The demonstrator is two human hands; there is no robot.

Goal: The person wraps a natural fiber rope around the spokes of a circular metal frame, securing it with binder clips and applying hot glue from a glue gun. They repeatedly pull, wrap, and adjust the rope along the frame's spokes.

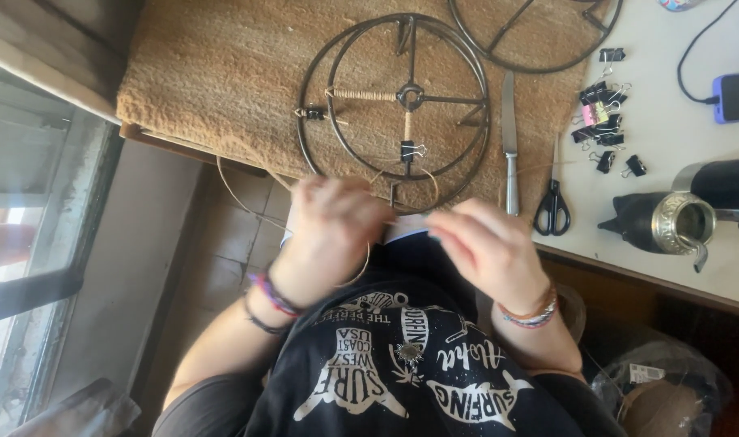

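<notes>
Clearly the thing in hand is the thin tan cord (242,194), a natural-fibre strand that loops out past the table edge to the left of the hands and curls back under the left wrist; it looks light, limp and a little springy, likely rough enough to grip without slipping, but prone to fraying or kinking if pinched hard. Both hands are blurred: the left hand (331,231) appears curled with its fingers bunched around the cord, and the right hand (484,247) seems to pinch something small between thumb and fingers, though I cannot tell for sure whether that is the same strand. I would judge the best hold to be close to the working end, between fingertips, with the slack left free. Just beyond the hands lies the round metal frame (394,105), two dark concentric rings joined by spokes, resting flat on a woven mat (224,73); it looks stiff and fairly heavy, and is best steadied by its outer ring. One spoke is already bound in cord, and small binder clips (412,150) grip the frame. To the right lie a table knife (509,146), black-handled scissors (553,198), a heap of loose clips (600,117), a dark metal pot (669,220) and a phone (738,97) on charge.
</notes>
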